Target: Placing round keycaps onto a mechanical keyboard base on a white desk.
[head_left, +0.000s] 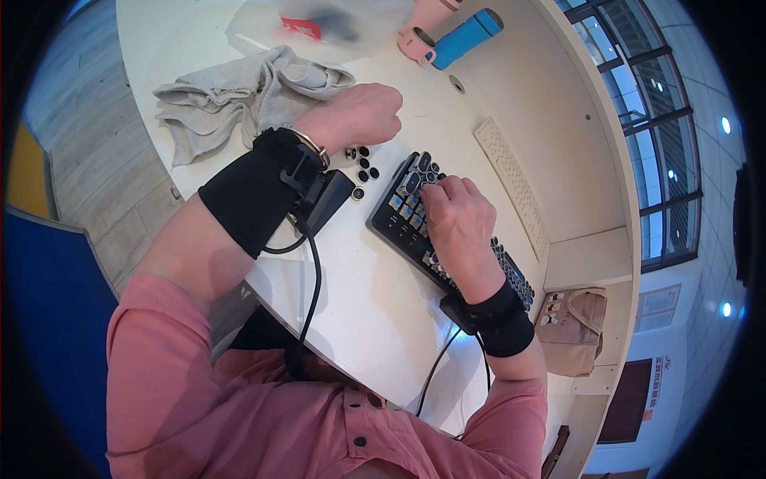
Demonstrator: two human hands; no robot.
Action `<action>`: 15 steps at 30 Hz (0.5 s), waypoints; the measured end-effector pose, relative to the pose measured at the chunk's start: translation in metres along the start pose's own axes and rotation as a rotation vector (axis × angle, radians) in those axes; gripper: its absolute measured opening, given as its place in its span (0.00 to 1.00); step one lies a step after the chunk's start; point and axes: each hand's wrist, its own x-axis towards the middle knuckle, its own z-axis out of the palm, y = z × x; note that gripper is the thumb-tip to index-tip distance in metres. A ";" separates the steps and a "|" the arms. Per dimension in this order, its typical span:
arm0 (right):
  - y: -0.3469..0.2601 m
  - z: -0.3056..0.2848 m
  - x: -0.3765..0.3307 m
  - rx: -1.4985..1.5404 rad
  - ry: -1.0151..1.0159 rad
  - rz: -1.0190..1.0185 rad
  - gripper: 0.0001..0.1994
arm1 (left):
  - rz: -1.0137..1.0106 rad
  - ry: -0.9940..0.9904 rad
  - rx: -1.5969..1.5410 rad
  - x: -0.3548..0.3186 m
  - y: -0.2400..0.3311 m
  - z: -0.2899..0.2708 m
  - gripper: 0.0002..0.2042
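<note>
A person in a pink shirt is leaning over a white curved surface (375, 311), working at a black keyboard (399, 223) that is lying at a slant near its middle. The right hand (456, 223) is resting on the keyboard's upper half, fingers curled down together onto the blue and grey keys; whether they are pinching a key cannot be told. The left hand (359, 116) is lying closed in a loose fist on the surface just beyond a scatter of loose round black keycaps (363, 166), which are sitting between that hand and the keyboard's top corner. Both wrists are wearing black bands with cables trailing toward the body.

A crumpled grey cloth (231, 100) is lying to the left of the left hand, touching the forearm. Beyond it, a clear plastic bag (335, 24) holding a red rectangular label is sitting at the far edge. A blue cylinder (467, 38) and a pink cup (415, 44) are lying side by side at the top. A white keyboard (512, 188) is lying to the right of the black one, close alongside it. A beige tote bag (573, 327) with small dark printed figures is sitting on a lower shelf at right; below it, a tall white wall sign (656, 383) with orange marks is hanging beside a dark panel.
</note>
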 end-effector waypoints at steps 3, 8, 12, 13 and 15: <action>-0.001 -0.002 -0.001 0.019 -0.004 0.036 0.05 | 0.003 0.005 0.002 0.001 0.000 0.001 0.10; 0.003 -0.004 0.003 0.147 0.019 0.091 0.03 | -0.002 -0.017 0.021 0.001 0.001 0.000 0.10; 0.005 -0.004 0.003 0.212 0.033 0.108 0.02 | 0.008 0.005 0.011 0.001 -0.001 0.003 0.11; 0.006 -0.004 0.002 0.211 0.034 0.108 0.02 | 0.001 0.006 -0.003 0.001 -0.001 0.004 0.11; 0.007 -0.003 0.001 0.200 0.033 0.092 0.02 | -0.008 0.009 -0.015 0.000 -0.001 0.003 0.11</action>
